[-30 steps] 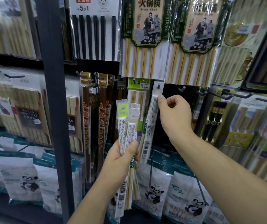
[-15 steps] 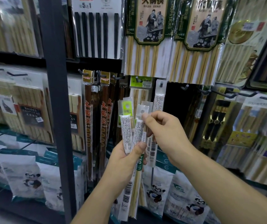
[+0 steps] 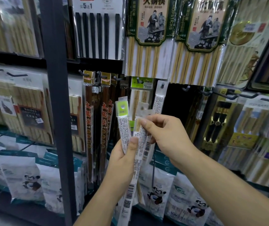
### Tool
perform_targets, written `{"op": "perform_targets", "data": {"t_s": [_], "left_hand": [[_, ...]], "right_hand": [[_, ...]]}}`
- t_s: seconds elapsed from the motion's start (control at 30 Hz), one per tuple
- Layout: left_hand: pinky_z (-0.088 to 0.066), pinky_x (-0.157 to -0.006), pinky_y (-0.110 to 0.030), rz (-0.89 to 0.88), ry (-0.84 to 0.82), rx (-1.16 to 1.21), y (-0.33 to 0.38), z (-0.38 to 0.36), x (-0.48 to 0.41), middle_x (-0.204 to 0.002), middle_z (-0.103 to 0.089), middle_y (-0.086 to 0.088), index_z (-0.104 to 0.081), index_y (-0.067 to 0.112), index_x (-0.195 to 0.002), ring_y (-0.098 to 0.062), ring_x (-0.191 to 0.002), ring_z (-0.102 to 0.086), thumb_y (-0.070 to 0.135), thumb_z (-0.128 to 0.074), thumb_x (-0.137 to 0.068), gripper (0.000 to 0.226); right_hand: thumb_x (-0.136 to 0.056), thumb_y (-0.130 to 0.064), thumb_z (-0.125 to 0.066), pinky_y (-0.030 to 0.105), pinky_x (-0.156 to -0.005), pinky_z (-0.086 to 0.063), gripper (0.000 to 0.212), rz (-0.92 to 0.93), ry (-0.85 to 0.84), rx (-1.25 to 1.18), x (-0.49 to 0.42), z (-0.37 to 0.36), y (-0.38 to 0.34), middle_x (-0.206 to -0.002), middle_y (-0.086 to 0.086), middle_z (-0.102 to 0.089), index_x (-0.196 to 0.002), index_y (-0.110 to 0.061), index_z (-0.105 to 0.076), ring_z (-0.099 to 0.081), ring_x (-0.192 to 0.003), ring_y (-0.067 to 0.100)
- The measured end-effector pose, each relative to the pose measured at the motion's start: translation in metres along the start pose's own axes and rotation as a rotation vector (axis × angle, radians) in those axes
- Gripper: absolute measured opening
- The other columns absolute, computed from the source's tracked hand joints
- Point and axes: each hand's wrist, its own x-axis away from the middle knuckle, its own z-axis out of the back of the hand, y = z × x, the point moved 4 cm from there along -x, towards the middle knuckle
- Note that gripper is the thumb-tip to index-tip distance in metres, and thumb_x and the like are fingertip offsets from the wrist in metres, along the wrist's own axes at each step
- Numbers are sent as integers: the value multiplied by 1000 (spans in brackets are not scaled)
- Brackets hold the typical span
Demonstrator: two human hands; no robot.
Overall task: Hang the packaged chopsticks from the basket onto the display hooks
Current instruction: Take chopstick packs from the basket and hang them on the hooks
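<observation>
My left hand (image 3: 124,162) grips a small bunch of narrow clear chopstick packs (image 3: 124,128), held upright in front of the display. One has a green header tab. My right hand (image 3: 166,136) pinches the upper part of one pack in that bunch (image 3: 142,136), just below its clear hang tab. A matching pack (image 3: 159,98) hangs on a display hook (image 3: 162,84) right behind and above my hands. No basket is in view.
A dark vertical post (image 3: 55,103) stands left of my hands. Brown chopstick packs (image 3: 104,111) hang beside it. An empty hook (image 3: 187,88) juts out to the right. Bamboo chopstick sets (image 3: 148,51) hang above, and panda-printed bags (image 3: 156,193) sit below.
My right hand left the pack it had just hung on the hook and came down to the bunch in my left hand, where it now pinches one pack.
</observation>
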Motion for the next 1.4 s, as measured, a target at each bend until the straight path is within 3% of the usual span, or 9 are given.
{"op": "perform_targets", "data": {"t_s": [0.2,0.4,0.5,0.6,0.77,0.9,1.07,1.2,1.4], "left_hand": [[-51,-93,-31,32,69,-33,-5,6,-2,-120,-75,17,-69,45,-119,-2,-113,-70,86,-61,-75,60],[-52,-105,-54,100,147,-28,-12,14,-4,-98,-72,15,-69,34,-115,-15,-98,-68,95,-63,-62,81],[-51,-101,-62,106,141,-12,-13,13,-5,-91,-71,14,-70,38,-107,-17,-91,-65,93,-65,-62,72],[-51,-99,-62,98,131,-28,-14,12,-5,-92,-72,13,-70,36,-112,-16,-90,-65,90,-65,-67,71],[-54,-100,-54,101,116,-60,-14,12,-4,-100,-75,15,-69,40,-115,-12,-97,-70,93,-62,-66,72],[-55,-99,-51,97,127,-50,-13,14,-4,-98,-75,3,-68,31,-118,-23,-103,-72,95,-62,-63,84],[-55,-60,-28,106,75,-39,-14,12,-4,-75,-69,12,-70,48,-87,-8,-68,-67,71,-62,-83,25],[-52,-54,-24,101,60,-24,-13,11,-4,-68,-66,6,-70,46,-81,-9,-59,-64,64,-61,-85,20],[-54,-76,-36,87,83,-49,-18,15,-5,-85,-73,15,-70,45,-98,-7,-78,-69,89,-62,-69,52]], "right_hand": [[-102,-29,-60,22,-54,-52,24,22,129,-35,-7,12,-10,-81,3,-76,-87,-23,-78,-60,-59,6],[-109,-33,-44,14,-49,-45,38,26,208,28,-29,27,-41,-78,-9,-76,-86,-22,-72,-61,-58,-1],[-109,-35,-43,30,-58,-45,46,37,206,72,-34,27,-49,-90,17,-73,-91,-4,-71,-56,-65,20],[-109,-36,-44,37,-61,-39,53,32,219,94,-36,26,-49,-107,38,-61,-109,15,-59,-46,-68,24],[-109,-31,-45,16,-43,-39,47,-16,249,21,-40,31,-49,-73,4,-75,-95,6,-70,-50,-45,3],[-109,-32,-45,15,-42,-39,47,-1,233,8,-40,30,-51,-74,3,-75,-81,-7,-73,-52,-45,1],[-108,-33,-45,15,-42,-39,49,10,235,-5,-41,29,-50,-72,8,-75,-86,3,-69,-56,-51,8],[-108,-37,-44,29,-52,-37,55,37,245,37,-44,28,-50,-95,36,-64,-103,15,-61,-46,-60,22],[-108,-37,-43,15,-42,-40,48,-6,253,0,-44,26,-44,-71,4,-76,-85,-7,-73,-58,-49,6]]}}
